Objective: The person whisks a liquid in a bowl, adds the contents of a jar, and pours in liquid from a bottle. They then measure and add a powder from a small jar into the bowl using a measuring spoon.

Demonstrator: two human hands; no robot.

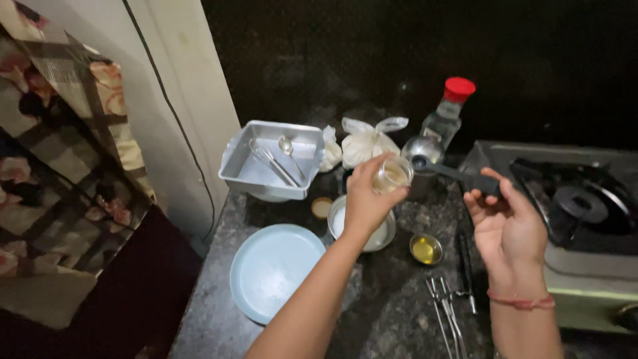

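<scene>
The dark stone counter [392,312] carries a gas stove [571,206] at the right edge and, toward the wall, a square metal tray [269,159] holding a whisk and a spoon. A pale blue plate [272,269] lies nearer the front edge. A steel bowl [362,226] with white contents sits directly beneath the left hand [365,199], whose fingers are closed around a small glass jar [392,175], tilted toward a black measuring spoon [425,164]. The right hand [505,223] pinches the spoon's handle between thumb and fingertips, remaining fingers loose. A small metal cup of yellow liquid [426,248] stands just beside the bowl. Risk assessment: an overtilted jar could overflow the spoon onto the counter; the light pinch could let the spoon roll; a dropped forearm could clip the plate.
</scene>
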